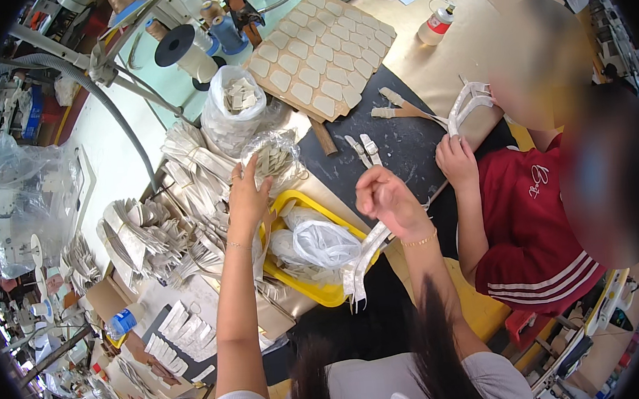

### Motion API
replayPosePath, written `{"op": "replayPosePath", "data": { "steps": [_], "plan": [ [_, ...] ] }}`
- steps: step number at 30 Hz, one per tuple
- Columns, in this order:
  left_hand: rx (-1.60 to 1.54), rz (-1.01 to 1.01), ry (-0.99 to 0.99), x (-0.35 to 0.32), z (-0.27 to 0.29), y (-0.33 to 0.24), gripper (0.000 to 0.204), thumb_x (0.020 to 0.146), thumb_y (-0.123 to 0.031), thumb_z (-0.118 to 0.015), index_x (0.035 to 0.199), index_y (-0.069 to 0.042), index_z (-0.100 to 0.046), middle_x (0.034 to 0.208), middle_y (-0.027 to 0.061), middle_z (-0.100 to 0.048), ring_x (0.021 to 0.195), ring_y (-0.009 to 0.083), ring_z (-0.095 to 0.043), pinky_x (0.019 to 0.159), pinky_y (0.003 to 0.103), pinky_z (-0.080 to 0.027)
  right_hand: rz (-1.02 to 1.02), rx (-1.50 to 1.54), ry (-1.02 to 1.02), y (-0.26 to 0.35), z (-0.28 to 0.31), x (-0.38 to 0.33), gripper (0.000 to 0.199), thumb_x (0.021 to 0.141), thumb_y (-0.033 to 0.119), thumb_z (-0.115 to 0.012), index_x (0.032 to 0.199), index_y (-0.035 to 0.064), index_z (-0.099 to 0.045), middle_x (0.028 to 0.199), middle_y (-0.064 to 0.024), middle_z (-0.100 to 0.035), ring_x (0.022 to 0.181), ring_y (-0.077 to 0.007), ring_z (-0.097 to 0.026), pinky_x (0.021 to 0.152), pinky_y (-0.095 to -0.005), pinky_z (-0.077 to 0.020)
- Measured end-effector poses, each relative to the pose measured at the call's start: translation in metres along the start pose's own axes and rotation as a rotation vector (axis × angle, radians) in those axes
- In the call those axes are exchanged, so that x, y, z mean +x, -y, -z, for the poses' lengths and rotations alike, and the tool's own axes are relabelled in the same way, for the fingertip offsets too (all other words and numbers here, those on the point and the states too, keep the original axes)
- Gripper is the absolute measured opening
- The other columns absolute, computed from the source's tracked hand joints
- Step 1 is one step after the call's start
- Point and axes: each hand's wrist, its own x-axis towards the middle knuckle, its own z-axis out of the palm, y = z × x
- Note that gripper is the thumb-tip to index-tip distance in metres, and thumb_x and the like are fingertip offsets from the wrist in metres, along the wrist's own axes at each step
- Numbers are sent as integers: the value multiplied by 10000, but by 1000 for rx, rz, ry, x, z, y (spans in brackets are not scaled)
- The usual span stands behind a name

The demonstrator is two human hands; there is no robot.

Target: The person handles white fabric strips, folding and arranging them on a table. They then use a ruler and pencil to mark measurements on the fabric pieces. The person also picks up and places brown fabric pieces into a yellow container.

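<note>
My left hand (247,196) reaches out with its fingers apart, beside a clear plastic bag (274,156) of small pale pieces. My right hand (394,204) is raised over the dark board, its fingers curled in; whatever they may hold is hidden. A white strap (367,260) slants below my right wrist, over the rim of a yellow basket (331,296). White plastic bags (323,242) fill much of that basket. Beyond my right fingers, short white straps with buckles (364,150) lie on the dark board (394,143).
At right, a co-worker in a red shirt (521,204) holds a white strapped piece (471,103). Bundled pale strips (148,233) crowd the left side. A sheet of pale cut pieces (322,51), a bottle (436,26) and thread spools (225,34) stand farther back.
</note>
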Motion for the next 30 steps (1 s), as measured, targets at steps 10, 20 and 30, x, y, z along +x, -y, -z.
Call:
{"op": "replayPosePath", "data": {
  "steps": [10,20,30],
  "plan": [
    [-224,275,190,-66,89,17,295,863,-174,-719,1109,-14,-684,1141,186,-628,983,310,-628,850,358,-499,-331,-89,27,4,-20,5,207,982,237,-605,1003,32,-592,797,-41,-624,644,-91,-569,609,-237,-472],
    [-47,61,-212,-145,83,45,321,727,-200,-846,901,0,-665,894,103,-596,803,240,-579,703,347,-471,-828,-217,120,-76,-113,3,280,1005,196,-528,1089,-56,-617,914,-114,-675,720,-187,-709,623,-290,-583],
    [-502,205,-48,-135,60,60,193,829,-123,-758,926,9,-658,755,25,-570,673,138,-545,624,281,-451,-757,-498,-186,-124,-157,40,323,992,239,-547,1150,-40,-507,658,-124,-646,550,-217,-688,488,-307,-557]
  ]
}}
